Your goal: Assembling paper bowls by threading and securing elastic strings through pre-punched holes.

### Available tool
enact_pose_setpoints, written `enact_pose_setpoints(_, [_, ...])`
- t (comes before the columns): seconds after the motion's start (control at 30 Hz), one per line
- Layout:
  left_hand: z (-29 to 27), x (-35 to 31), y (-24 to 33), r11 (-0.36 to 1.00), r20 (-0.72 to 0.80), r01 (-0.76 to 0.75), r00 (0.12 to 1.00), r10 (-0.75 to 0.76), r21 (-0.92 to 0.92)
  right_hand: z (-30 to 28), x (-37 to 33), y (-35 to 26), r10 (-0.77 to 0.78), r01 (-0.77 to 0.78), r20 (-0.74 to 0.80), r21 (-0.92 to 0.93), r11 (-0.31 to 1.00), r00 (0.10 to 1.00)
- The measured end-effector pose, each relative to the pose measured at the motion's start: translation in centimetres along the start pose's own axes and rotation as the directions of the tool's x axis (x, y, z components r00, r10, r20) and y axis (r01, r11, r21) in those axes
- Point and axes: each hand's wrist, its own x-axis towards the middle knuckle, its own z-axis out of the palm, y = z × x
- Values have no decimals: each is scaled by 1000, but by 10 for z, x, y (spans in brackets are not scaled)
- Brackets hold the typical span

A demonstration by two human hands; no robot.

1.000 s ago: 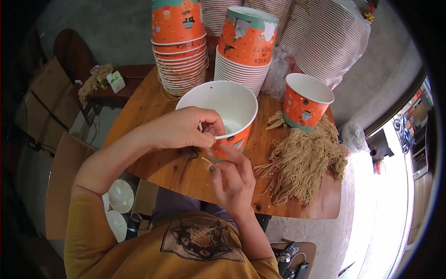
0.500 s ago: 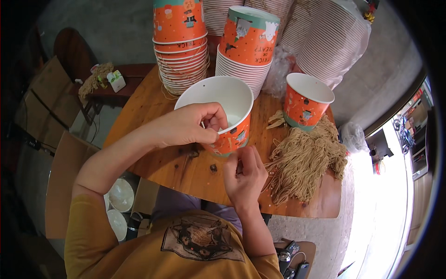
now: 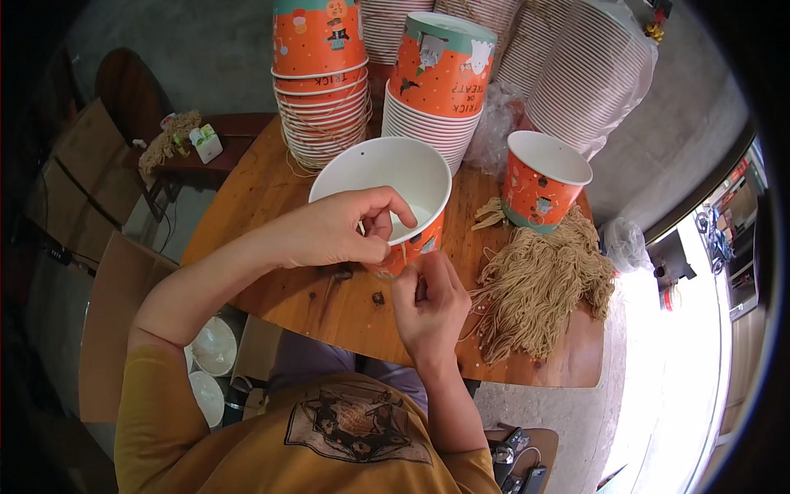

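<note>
An orange paper bucket (image 3: 428, 236) with a white inside stands upright on the table in front of me. My left hand (image 3: 350, 226) is closed over its near rim, thumb at the outer wall and fingertips inside, index finger a little raised. Just below the rim, a short bit of tan cord (image 3: 404, 252) shows between my hands. My right hand (image 3: 432, 300) is pinched at that cord, close to the bucket's lower wall; its fingertips partly hide what they grip. A small hole (image 3: 362, 154) marks the bucket's far inner wall.
A heap of tan cords (image 3: 539, 296) lies on the wooden table (image 3: 288, 288) at right. Behind it stands another orange bucket (image 3: 543, 185). Upside-down bucket stacks (image 3: 322, 107) rise at the back, beside plastic-wrapped stacks (image 3: 580, 74). A cardboard box (image 3: 123, 321) is at lower left.
My left index finger has lifted and straightened over the rim. The right hand has shifted slightly left and down, and a bit of cord now shows between the hands.
</note>
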Motion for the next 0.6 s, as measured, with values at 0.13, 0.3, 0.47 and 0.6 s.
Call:
enact_pose_setpoints(0.13, [2, -1, 4, 1000, 14, 7, 1000, -7, 26, 0, 2, 1, -8, 8, -7, -4, 1000, 1000])
enact_pose_setpoints(0.3, [3, -3, 1, 997, 63, 44, 997, -48, 70, 1, 1, 1, -11, 11, 1, 9, 1000, 1000])
enact_pose_setpoints(0.47, [9, 5, -3, 999, 113, 41, 993, -40, -8, -2, -3, 5, 10, -11, -11, -18, 1000, 1000])
enact_pose_setpoints(0.6, [13, 11, 6, 938, 123, 12, 991, -58, 345, -8, -5, 6, 81, -81, 23, -14, 997, 996])
